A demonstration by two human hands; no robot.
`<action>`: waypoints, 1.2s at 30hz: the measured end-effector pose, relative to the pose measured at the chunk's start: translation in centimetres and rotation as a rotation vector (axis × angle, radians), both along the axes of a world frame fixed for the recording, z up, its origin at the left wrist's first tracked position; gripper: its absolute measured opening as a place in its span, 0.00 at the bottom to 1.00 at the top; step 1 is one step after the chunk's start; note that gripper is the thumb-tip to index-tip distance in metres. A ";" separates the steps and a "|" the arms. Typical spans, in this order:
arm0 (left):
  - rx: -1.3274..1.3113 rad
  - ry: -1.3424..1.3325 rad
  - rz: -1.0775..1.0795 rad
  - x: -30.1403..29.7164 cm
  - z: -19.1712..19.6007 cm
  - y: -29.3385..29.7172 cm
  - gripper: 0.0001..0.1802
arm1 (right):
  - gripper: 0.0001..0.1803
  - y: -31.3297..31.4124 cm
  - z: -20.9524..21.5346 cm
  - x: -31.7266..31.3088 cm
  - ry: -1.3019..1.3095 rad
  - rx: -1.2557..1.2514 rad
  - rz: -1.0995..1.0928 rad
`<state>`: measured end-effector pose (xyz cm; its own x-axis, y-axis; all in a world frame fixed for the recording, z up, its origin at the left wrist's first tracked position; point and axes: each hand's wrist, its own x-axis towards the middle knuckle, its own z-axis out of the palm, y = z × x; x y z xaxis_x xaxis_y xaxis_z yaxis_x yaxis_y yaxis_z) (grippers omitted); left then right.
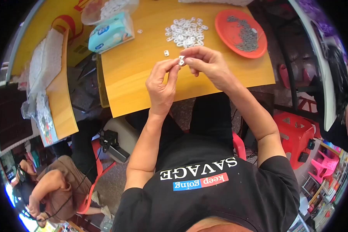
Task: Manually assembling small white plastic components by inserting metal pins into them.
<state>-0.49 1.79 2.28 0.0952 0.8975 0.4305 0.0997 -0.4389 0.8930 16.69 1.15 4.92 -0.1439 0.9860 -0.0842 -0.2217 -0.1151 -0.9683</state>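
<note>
White plastic piece (181,60) pinched between left hand (161,87), right hand (207,63).

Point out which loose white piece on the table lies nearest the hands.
The single white piece lying alone just left of the left hand; the pile and the stray piece by the tissue pack lie farther.

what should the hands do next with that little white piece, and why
Probably press the small white piece together between the fingertips, then set it down. Both the left hand and the right hand pinch it above the yellow table, so it looks mid-assembly. A pile of like white pieces and a red plate of small metal parts lie just beyond.
</note>
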 end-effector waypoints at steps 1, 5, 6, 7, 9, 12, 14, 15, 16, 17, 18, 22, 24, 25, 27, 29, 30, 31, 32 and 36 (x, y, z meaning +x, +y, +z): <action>0.005 -0.025 -0.026 0.2 -0.1 0.1 0.10 | 0.14 -0.1 0.1 0.1 0.022 0.003 -0.015; 0.077 0.038 -0.008 0.6 0.3 0.2 0.10 | 0.13 0.0 -0.3 0.2 0.042 0.019 0.000; 0.077 0.041 -0.009 0.6 0.3 0.3 0.10 | 0.12 0.0 -0.3 0.1 0.031 0.023 -0.012; 0.053 0.040 -0.006 0.7 0.2 0.3 0.10 | 0.11 -0.1 -0.4 0.1 0.018 0.028 -0.030; 0.033 0.036 -0.018 0.9 -0.1 0.2 0.09 | 0.10 -0.1 -0.3 0.0 -0.060 0.071 -0.062; -0.149 -0.086 -0.059 0.8 -0.5 0.0 0.06 | 0.07 0.3 -1.1 -0.2 -0.324 0.333 -0.141; -0.278 -0.201 -0.079 0.8 0.1 -0.5 0.06 | 0.05 0.4 -1.1 -0.2 -0.503 0.519 -0.180; -0.313 -0.221 -0.101 0.6 -0.1 -0.6 0.06 | 0.05 0.3 -1.0 -0.2 -0.507 0.551 -0.185; -0.333 -0.231 -0.104 0.5 0.0 -0.8 0.06 | 0.05 0.3 -0.8 -0.3 -0.507 0.586 -0.183; -0.354 -0.240 -0.105 0.5 0.1 -0.9 0.06 | 0.05 0.3 -0.9 -0.4 -0.485 0.610 -0.198; -0.334 -0.207 -0.115 0.3 -0.1 -0.9 0.07 | 0.05 0.2 -0.9 -0.4 -0.493 0.607 -0.210; -0.357 -0.257 -0.112 0.7 0.1 -1.0 0.08 | 0.05 -0.2 -0.7 -0.1 -0.531 0.529 -0.181; -0.332 -0.235 -0.103 0.8 -0.3 -1.0 0.08 | 0.06 -0.3 -0.6 0.0 -0.543 0.471 -0.168; -0.308 -0.215 -0.092 0.8 -0.6 -1.0 0.08 | 0.06 -0.4 -0.4 0.2 -0.585 0.457 -0.165; -0.249 -0.151 -0.081 0.7 -0.7 -0.6 0.10 | 0.07 -0.7 -1.2 0.1 -0.435 0.346 -0.163; 0.184 0.237 -0.027 0.9 -0.3 0.0 0.11 | 0.08 -0.7 -1.4 0.2 -0.286 0.238 -0.157; 0.245 0.271 -0.010 1.1 -0.1 -0.1 0.14 | 0.09 -0.7 -1.2 0.4 -0.104 0.062 -0.093; 0.246 0.269 -0.009 1.2 0.1 -0.1 0.14 | 0.09 -0.7 -1.1 0.7 0.077 -0.113 -0.026; 0.254 0.298 -0.012 1.3 0.2 -0.1 0.14 | 0.09 -0.6 -1.1 0.8 0.075 -0.111 -0.025; 0.146 0.277 -0.066 1.6 0.1 -0.5 0.13 | 0.10 -0.6 -1.4 1.3 -0.041 -0.009 -0.043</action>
